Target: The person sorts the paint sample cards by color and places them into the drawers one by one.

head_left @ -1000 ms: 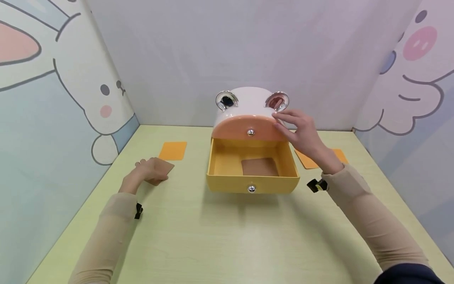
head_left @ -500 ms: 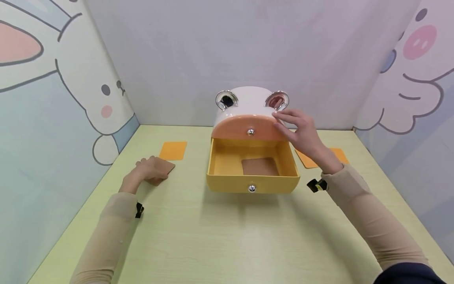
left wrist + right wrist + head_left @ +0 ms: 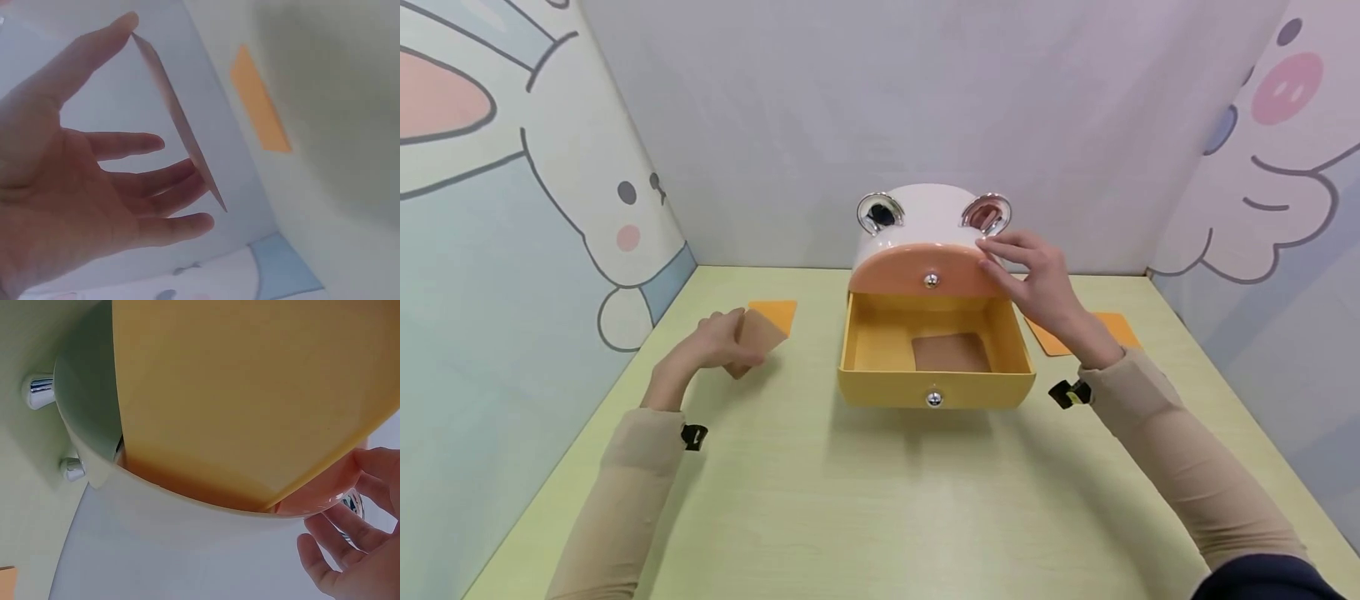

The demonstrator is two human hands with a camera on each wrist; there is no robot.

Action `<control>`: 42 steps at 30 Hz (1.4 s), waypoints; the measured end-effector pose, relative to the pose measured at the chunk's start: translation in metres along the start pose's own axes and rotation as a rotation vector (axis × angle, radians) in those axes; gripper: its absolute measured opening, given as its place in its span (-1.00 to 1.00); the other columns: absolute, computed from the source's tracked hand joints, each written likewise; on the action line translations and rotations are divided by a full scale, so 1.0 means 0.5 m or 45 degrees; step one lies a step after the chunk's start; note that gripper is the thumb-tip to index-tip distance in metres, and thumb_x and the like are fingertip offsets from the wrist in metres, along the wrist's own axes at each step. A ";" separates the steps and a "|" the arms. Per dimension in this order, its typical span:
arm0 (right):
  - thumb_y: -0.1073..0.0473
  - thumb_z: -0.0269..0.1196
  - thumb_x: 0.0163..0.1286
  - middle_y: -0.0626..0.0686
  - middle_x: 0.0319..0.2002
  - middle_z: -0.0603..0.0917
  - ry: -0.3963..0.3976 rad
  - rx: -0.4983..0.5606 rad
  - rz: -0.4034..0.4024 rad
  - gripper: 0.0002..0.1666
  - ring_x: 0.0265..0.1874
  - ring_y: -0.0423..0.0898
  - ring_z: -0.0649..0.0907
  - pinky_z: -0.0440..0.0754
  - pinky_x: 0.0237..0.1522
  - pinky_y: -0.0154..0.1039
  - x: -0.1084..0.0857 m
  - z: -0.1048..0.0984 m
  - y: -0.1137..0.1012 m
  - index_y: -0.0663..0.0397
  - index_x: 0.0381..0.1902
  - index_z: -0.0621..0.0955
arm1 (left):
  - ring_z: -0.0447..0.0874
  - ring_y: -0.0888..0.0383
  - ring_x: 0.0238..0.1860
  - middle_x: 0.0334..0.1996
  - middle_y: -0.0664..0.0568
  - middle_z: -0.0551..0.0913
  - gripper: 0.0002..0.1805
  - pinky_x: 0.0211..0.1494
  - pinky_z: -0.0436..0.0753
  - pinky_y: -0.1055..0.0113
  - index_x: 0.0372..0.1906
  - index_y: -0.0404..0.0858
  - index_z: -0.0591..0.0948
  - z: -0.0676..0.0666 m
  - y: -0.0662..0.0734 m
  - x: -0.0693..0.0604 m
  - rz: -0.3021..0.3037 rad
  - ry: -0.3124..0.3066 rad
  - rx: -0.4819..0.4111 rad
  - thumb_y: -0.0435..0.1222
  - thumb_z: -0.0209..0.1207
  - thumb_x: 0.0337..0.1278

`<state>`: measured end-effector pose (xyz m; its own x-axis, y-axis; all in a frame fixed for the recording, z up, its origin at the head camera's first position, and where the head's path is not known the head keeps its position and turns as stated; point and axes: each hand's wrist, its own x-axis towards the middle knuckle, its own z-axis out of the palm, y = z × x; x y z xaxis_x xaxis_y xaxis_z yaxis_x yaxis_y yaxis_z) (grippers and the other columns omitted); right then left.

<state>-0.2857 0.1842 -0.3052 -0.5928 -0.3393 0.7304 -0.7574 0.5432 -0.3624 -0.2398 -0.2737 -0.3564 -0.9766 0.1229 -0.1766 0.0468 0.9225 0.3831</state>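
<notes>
My left hand (image 3: 711, 343) holds a brown square card (image 3: 760, 333) tilted above the table; in the left wrist view the card (image 3: 178, 122) spans from the thumb to the fingertips. A second brown card (image 3: 951, 352) lies inside the pulled-out yellow drawer (image 3: 936, 390) of a white box (image 3: 928, 208) with round silver-rimmed eyes. My right hand (image 3: 1037, 279) rests its fingers on the right side of the box, by the orange upper drawer front (image 3: 891, 271). In the right wrist view its fingers (image 3: 337, 534) touch the box's edge.
One orange card (image 3: 781, 312) lies on the table behind the held card. More orange (image 3: 1116, 329) shows on the table right of the box, partly behind my right hand and wrist. Printed walls (image 3: 925, 100) stand behind and at both sides.
My left hand has lifted the brown card from the table and moved it slightly right and away, over part of the left orange card. My right hand and the box have stayed in place.
</notes>
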 end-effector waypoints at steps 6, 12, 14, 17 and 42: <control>0.30 0.36 0.20 0.19 -0.10 0.68 0.000 0.002 0.014 -0.62 -0.08 0.07 0.62 0.49 -0.08 -0.29 0.000 -0.001 -0.003 0.15 0.02 0.69 | 0.38 -0.17 -0.06 -0.15 -0.24 0.49 -0.35 -0.14 0.47 0.10 0.07 -0.35 0.39 -0.022 0.052 -0.017 0.141 0.068 0.044 -0.13 0.40 -0.08; 0.29 0.35 0.22 0.18 -0.09 0.68 -0.018 0.008 0.037 -0.62 -0.06 0.06 0.61 0.50 -0.07 -0.29 0.000 -0.002 -0.007 0.14 0.03 0.68 | 0.39 -0.20 0.05 -0.01 -0.28 0.48 -0.22 0.05 0.47 -0.07 0.25 -0.35 0.36 -0.050 0.091 -0.036 0.302 0.080 0.075 -0.16 0.42 -0.09; 0.28 0.35 0.22 0.17 -0.08 0.68 -0.021 0.005 0.043 -0.62 -0.06 0.05 0.61 0.50 -0.07 -0.29 -0.001 -0.001 -0.007 0.14 0.04 0.68 | 0.36 -0.23 0.11 0.10 -0.31 0.45 -0.16 0.12 0.46 -0.11 0.32 -0.35 0.32 -0.059 0.101 -0.043 0.335 0.069 0.074 -0.17 0.41 -0.08; 0.29 0.35 0.22 0.18 -0.08 0.68 -0.017 0.002 0.042 -0.62 -0.06 0.05 0.61 0.50 -0.08 -0.30 0.000 0.000 -0.006 0.14 0.03 0.68 | 0.31 -0.22 0.19 0.23 -0.31 0.38 -0.12 0.20 0.43 -0.13 0.37 -0.33 0.31 -0.071 0.116 -0.050 0.361 0.043 0.062 -0.15 0.42 -0.08; 0.30 0.35 0.22 0.16 -0.11 0.69 0.008 0.003 0.025 -0.64 -0.12 0.02 0.62 0.49 -0.11 -0.49 0.001 0.008 0.006 0.14 0.01 0.69 | 0.30 -0.03 0.29 0.26 -0.07 0.41 -0.18 0.36 0.38 0.03 0.30 -0.19 0.46 -0.074 0.272 -0.053 0.790 0.038 0.002 -0.06 0.47 -0.16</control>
<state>-0.2894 0.1825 -0.3080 -0.6056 -0.3237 0.7269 -0.7465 0.5476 -0.3781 -0.2155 -0.1649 -0.2660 -0.7727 0.6262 0.1042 0.6080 0.6830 0.4047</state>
